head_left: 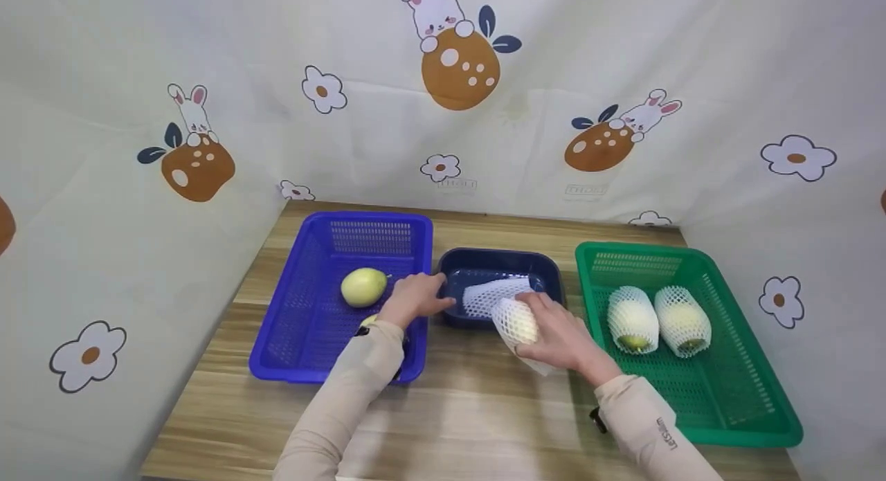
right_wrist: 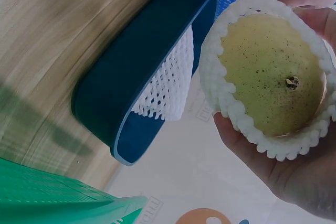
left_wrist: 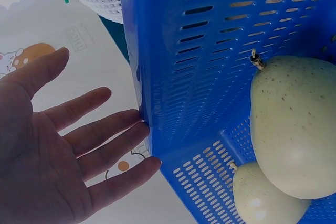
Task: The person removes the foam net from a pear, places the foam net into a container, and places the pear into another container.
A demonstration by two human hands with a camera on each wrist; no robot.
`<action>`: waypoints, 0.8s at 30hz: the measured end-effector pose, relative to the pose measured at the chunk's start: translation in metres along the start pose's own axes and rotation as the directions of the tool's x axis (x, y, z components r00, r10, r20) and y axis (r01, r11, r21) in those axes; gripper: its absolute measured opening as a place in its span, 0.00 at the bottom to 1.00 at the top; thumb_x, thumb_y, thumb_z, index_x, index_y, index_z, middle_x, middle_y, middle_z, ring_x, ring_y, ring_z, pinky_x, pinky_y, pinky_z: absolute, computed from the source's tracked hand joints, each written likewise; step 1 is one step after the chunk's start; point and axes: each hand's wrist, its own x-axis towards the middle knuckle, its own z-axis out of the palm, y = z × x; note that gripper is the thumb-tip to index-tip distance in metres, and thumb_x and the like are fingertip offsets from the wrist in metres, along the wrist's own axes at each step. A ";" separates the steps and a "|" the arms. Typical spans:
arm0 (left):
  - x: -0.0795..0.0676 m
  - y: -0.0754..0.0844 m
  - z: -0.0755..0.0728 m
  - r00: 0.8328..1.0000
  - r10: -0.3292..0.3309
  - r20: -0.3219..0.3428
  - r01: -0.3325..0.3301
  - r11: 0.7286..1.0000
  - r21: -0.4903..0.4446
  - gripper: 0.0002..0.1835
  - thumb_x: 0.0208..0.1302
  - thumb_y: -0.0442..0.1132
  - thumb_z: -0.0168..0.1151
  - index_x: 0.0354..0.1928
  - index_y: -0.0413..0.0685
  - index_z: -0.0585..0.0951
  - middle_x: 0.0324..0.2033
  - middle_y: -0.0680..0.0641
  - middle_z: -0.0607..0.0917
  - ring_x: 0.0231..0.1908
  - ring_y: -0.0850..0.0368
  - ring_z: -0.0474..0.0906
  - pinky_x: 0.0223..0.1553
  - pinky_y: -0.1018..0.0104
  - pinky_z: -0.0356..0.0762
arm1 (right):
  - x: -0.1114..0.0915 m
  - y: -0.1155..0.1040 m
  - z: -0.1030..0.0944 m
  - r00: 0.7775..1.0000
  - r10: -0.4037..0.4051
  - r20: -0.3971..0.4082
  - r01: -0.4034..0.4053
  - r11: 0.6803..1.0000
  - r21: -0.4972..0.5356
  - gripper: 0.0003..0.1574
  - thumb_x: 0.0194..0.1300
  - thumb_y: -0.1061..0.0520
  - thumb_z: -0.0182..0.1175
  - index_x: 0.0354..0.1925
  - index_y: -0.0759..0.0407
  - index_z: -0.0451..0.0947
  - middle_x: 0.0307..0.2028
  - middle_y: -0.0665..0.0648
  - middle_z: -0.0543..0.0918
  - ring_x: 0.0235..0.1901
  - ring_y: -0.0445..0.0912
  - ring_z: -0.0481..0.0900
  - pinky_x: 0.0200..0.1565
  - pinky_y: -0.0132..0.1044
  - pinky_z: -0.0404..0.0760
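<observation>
White-netted fruit (head_left: 518, 322): just right of centre in the head view, held at the near right edge of the dark blue tray (head_left: 502, 252); in the right wrist view its speckled yellow-green end, with a dark stub, shows at the open end of the foam net (right_wrist: 212, 77).
Right hand (head_left: 559, 334): thumb and fingers curled round the net and the fruit inside it.
Left hand (head_left: 415, 297): near the middle of the head view, between tray and blue basket (head_left: 273, 318); fingers straight and spread wide in the left wrist view, tips beside the basket's rim, contact hard to tell.
Loose netting (head_left: 484, 297): white, lying in the tray.
Bare fruits: one pale yellow-green fruit (head_left: 363, 287) in the blue basket, left of centre; another fruit (head_left: 370, 320) just below it, partly hidden by the left wrist.
Green basket (head_left: 754, 398): lower right, with two wrapped fruits (head_left: 633, 320) side by side.
Table (head_left: 457, 412): wood-grained, under tray and baskets.
Cloth (head_left: 374, 142): pale, printed with rabbits and flowers, across the top.
</observation>
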 end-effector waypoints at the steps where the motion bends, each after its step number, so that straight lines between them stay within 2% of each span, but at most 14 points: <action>1: 0.000 0.000 0.000 1.000 -0.001 0.001 0.001 1.000 0.000 0.26 0.55 0.55 0.56 0.51 0.46 0.73 0.42 0.40 0.79 0.42 0.41 0.74 0.38 0.48 0.70 | 0.000 0.000 0.001 1.000 0.000 0.002 0.000 1.000 -0.003 0.47 0.34 0.43 0.66 0.55 0.51 0.64 0.43 0.51 0.71 0.38 0.47 0.72 0.26 0.42 0.73; 14: 0.001 -0.001 0.001 1.000 -0.005 0.009 0.005 1.000 -0.002 0.25 0.55 0.55 0.56 0.49 0.46 0.74 0.41 0.40 0.79 0.42 0.42 0.74 0.38 0.49 0.70 | 0.001 -0.003 0.014 0.999 -0.043 0.006 0.042 0.999 0.007 0.46 0.33 0.43 0.66 0.54 0.51 0.65 0.45 0.52 0.71 0.41 0.47 0.72 0.26 0.43 0.73; 24: 0.000 0.000 0.000 1.000 -0.003 -0.013 0.003 1.000 -0.003 0.24 0.54 0.55 0.57 0.47 0.46 0.75 0.39 0.39 0.79 0.40 0.40 0.75 0.35 0.48 0.71 | 0.000 -0.005 0.025 0.996 -0.081 0.023 0.081 0.997 0.005 0.46 0.32 0.43 0.66 0.53 0.53 0.65 0.42 0.52 0.71 0.39 0.48 0.73 0.29 0.44 0.74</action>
